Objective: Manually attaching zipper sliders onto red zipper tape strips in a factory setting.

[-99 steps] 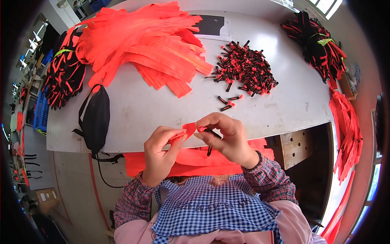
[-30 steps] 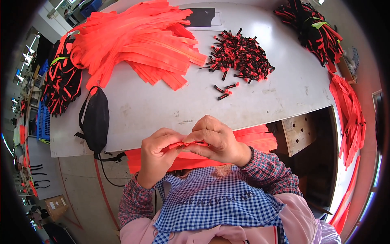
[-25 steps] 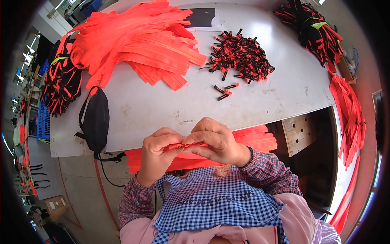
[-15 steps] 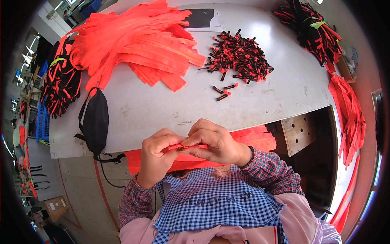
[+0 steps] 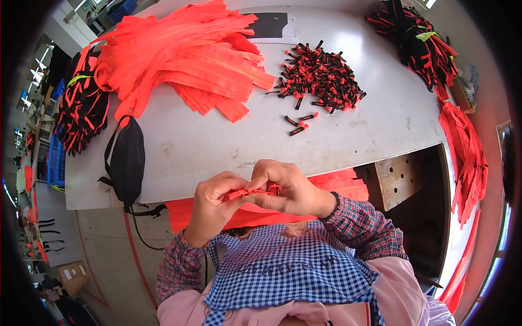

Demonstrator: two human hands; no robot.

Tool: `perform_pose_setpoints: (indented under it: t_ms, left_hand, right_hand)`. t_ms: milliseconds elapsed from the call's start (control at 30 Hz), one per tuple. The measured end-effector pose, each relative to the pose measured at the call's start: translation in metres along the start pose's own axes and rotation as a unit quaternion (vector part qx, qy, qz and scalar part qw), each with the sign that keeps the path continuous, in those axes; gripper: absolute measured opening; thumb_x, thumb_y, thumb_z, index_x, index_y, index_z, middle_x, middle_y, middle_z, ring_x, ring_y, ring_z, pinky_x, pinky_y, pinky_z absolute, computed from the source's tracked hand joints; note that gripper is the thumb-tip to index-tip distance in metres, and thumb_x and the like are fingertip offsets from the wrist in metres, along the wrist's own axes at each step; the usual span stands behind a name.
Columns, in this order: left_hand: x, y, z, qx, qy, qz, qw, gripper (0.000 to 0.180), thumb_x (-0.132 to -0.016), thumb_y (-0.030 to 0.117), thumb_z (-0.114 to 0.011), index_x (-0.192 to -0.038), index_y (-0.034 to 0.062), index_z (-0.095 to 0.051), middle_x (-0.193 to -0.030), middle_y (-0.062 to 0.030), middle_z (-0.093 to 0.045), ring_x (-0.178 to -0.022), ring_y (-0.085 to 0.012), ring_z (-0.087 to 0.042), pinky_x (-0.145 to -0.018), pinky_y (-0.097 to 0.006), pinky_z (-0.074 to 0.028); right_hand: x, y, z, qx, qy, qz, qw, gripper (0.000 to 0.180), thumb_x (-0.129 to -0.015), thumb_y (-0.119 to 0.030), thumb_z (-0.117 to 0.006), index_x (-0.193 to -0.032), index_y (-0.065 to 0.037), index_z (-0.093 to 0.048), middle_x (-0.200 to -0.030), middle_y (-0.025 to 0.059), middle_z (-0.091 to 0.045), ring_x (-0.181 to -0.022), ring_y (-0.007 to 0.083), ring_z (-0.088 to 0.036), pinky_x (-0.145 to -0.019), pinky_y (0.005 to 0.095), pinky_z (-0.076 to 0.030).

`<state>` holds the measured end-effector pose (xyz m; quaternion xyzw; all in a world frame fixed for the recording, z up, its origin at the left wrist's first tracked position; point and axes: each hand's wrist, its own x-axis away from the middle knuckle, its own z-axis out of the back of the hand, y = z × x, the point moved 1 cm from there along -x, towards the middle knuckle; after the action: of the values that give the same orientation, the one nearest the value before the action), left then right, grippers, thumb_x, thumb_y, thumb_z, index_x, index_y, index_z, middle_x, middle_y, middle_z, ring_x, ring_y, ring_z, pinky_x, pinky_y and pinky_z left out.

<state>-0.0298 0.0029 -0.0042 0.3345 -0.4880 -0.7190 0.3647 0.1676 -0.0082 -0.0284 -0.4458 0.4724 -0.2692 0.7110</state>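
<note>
My left hand (image 5: 213,198) pinches the end of a red zipper tape (image 5: 235,194) between thumb and fingers. Close against it, my right hand (image 5: 285,187) is closed on a small red zipper slider with a black pull (image 5: 277,189); the fingers cover most of it. Thumbs and fingertips of both hands nearly meet, so where tape and slider join is hidden. Across my lap, below the hands, lie more red zipper tapes (image 5: 342,185). Beyond the hands, a heap of zipper sliders with black pulls (image 5: 321,76) sits on the white table (image 5: 217,146), a few lying loose nearby.
A large pile of red zipper tapes (image 5: 179,49) covers the table's far left. Tied black-and-red bundles lie at the left (image 5: 81,108) and far right (image 5: 413,43). A black pouch (image 5: 128,160) hangs over the front edge. Under the tabletop stands a wooden board with holes (image 5: 399,176).
My hands stay together in nearly the same place. The fingers have shifted slightly, so more of the red tape and the black pull shows between them.
</note>
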Motion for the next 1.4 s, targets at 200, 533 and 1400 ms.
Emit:
perform_pose_setpoints:
  t_ms: [200,533,1400]
  left_hand:
    - [-0.007,-0.003,0.002,-0.025,-0.003,-0.026,0.999,0.012,-0.084,-0.002,-0.072,-0.095,-0.0043,-0.069,-0.089,-0.0094,-0.068,-0.079,-0.016,-0.065,-0.069,-0.027,-0.052]
    - [-0.009,0.014,0.01,0.151,-0.016,0.023,0.988,0.022,-0.091,0.014,-0.073,-0.098,-0.006,-0.068,-0.098,-0.01,-0.069,-0.086,-0.0129,-0.066,-0.074,-0.027,-0.054]
    - [-0.032,0.034,0.061,0.137,-0.093,0.034,0.986,0.03,-0.09,0.008,-0.072,-0.117,-0.0051,-0.065,-0.096,-0.0032,-0.069,-0.083,-0.0065,-0.064,-0.073,-0.023,-0.054]
  right_hand:
    - [-0.005,0.001,0.0,-0.028,0.009,-0.029,0.999,0.015,-0.09,-0.009,-0.071,-0.096,-0.003,-0.059,-0.086,0.0053,-0.058,-0.071,0.0133,-0.058,-0.06,0.0274,-0.047]
    - [-0.012,-0.013,0.003,-0.087,0.066,-0.104,0.989,0.007,-0.095,-0.008,-0.067,-0.094,-0.001,-0.065,-0.092,0.004,-0.063,-0.08,0.0102,-0.063,-0.065,0.0241,-0.054]
    - [-0.115,-0.141,0.111,-0.069,0.333,0.234,0.911,0.027,-0.104,-0.023,-0.054,-0.111,0.002,-0.064,-0.099,0.0029,-0.068,-0.088,0.0093,-0.065,-0.076,0.0228,-0.052]
